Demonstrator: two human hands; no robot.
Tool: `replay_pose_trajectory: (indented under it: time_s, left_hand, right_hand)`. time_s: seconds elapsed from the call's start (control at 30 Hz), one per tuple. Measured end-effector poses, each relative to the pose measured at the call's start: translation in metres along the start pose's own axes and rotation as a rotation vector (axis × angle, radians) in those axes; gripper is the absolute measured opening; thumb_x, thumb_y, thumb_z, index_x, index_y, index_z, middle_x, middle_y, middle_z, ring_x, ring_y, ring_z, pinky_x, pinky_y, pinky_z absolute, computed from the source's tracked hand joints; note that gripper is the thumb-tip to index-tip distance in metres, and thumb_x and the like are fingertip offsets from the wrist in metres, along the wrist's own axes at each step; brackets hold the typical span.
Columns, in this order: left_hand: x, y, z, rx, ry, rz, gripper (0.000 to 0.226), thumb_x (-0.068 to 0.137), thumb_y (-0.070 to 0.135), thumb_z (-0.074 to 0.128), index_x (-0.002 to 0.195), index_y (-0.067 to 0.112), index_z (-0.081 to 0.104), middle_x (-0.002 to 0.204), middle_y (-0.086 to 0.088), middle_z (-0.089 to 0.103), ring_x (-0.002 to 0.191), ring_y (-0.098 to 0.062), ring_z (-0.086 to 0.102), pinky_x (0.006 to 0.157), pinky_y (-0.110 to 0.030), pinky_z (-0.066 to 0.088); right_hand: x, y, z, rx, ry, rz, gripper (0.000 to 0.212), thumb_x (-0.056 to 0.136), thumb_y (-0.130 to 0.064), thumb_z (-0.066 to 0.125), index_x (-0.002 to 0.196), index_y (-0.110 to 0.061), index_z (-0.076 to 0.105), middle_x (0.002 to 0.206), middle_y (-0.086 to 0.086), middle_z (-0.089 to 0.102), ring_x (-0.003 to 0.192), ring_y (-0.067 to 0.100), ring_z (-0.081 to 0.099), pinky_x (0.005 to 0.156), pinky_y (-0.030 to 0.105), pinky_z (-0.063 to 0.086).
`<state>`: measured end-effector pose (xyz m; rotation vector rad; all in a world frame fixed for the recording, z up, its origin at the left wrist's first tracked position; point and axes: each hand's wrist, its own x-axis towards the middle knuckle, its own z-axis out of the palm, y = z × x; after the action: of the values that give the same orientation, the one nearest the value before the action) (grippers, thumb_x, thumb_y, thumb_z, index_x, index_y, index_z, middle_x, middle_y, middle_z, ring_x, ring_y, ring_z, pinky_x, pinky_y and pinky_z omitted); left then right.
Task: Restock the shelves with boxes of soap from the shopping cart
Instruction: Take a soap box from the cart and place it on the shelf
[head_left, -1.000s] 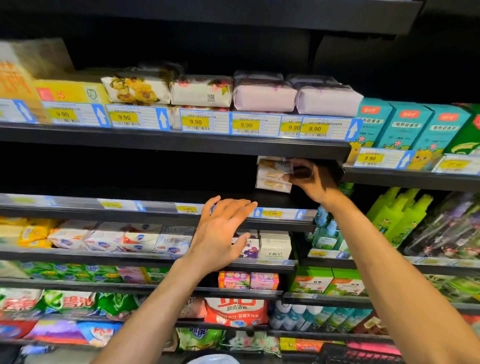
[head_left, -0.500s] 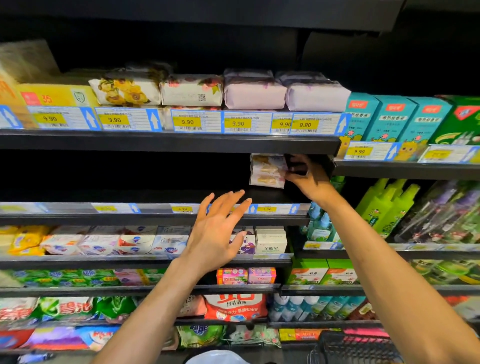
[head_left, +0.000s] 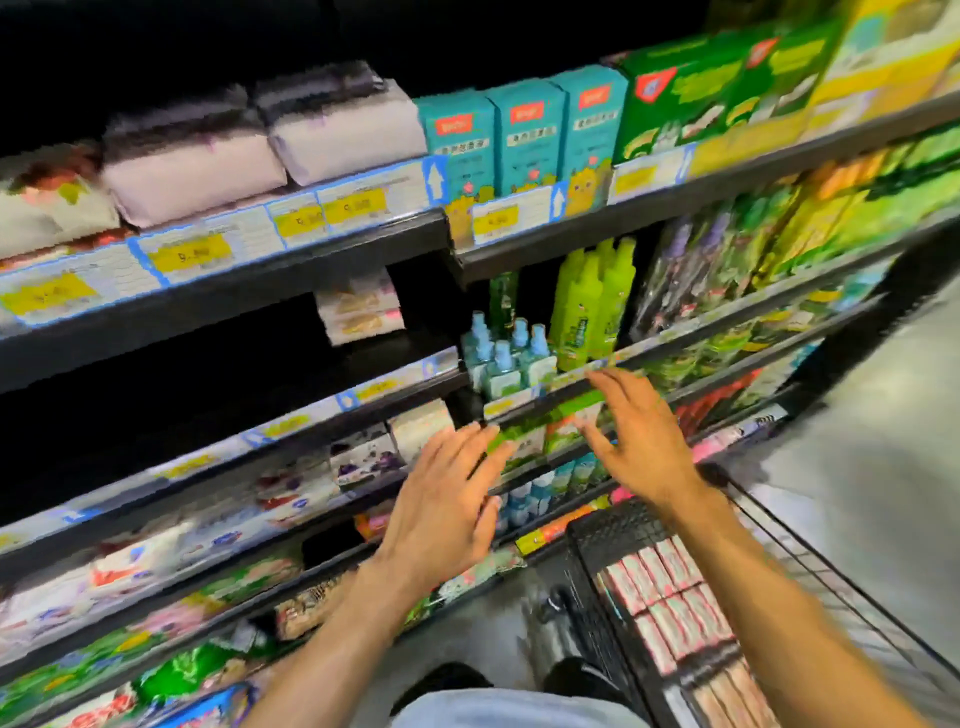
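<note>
Rows of small pink-and-white soap boxes (head_left: 670, 597) lie packed flat in a black wire shopping cart (head_left: 613, 540) at lower right. A short stack of similar pale boxes (head_left: 359, 307) sits on a dark shelf (head_left: 395, 358), at its right end under the price-label rail. The left hand (head_left: 441, 509) and right hand (head_left: 644, 441) hover before the shelves, fingers spread, holding nothing, apart from each other. Green bottles (head_left: 592, 301) and teal cartons (head_left: 498, 135) stand in the next bay. The shelf board left of the stack lies in shadow. Grey floor (head_left: 872, 467) opens to the right of the cart. The picture is blurred.
</note>
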<state>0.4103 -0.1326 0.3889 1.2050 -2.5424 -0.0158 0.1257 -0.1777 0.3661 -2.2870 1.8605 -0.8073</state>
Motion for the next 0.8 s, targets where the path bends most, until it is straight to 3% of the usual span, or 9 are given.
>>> replay_pose_trajectory:
  time_s: [0.23,0.4,0.5,0.7,0.8]
  left_hand:
    - [0.047,0.089,0.092,-0.101,-0.334,0.249,0.065,0.086,0.041,0.055,0.146,0.016,0.049,0.150,-0.009,0.049,0.139,-0.031,0.044,0.116,-0.050,0.034]
    - [0.071,0.165,0.154,-0.130,-0.466,0.438,0.069,0.086,0.045,0.052,0.150,0.020,0.043,0.151,-0.008,0.047,0.141,-0.029,0.041,0.122,-0.042,0.023]
    - [0.083,0.209,0.187,-0.203,-0.499,0.528,0.066,0.084,0.039,0.060,0.144,0.013,0.051,0.145,-0.014,0.053,0.132,-0.034,0.047,0.116,-0.045,0.030]
    - [0.100,0.283,0.256,-0.288,-0.635,0.615,0.063,0.081,0.030,0.066,0.139,0.006,0.056,0.140,-0.018,0.057,0.128,-0.038,0.053,0.108,-0.051,0.045]
    - [0.106,0.309,0.305,-0.283,-0.738,0.608,0.062,0.083,0.032,0.061,0.140,0.009,0.055,0.141,-0.014,0.057,0.128,-0.037,0.054,0.109,-0.049,0.044]
  right_hand:
    - [-0.194,0.089,-0.017,-0.089,-0.116,0.418,0.068,0.090,-0.053,0.053,0.146,-0.015,0.045,0.144,0.017,0.053,0.128,0.039,0.054,0.103,0.052,0.050]
    - [-0.319,0.122,-0.030,-0.057,-0.177,0.749,0.070,0.091,-0.055,0.053,0.144,-0.009,0.052,0.145,0.021,0.055,0.130,0.042,0.055,0.103,0.055,0.051]
    - [-0.381,0.133,-0.033,-0.023,-0.168,0.893,0.070,0.093,-0.055,0.050,0.144,-0.007,0.050,0.141,0.024,0.057,0.126,0.045,0.058,0.101,0.056,0.052]
    - [-0.457,0.160,-0.022,0.042,-0.098,1.157,0.068,0.092,-0.050,0.061,0.146,-0.008,0.051,0.142,0.020,0.055,0.122,0.042,0.057,0.093,0.051,0.056]
    - [-0.474,0.184,-0.001,0.107,-0.063,1.234,0.068,0.089,-0.034,0.073,0.147,-0.008,0.049,0.144,0.020,0.053,0.130,0.041,0.051,0.101,0.052,0.052]
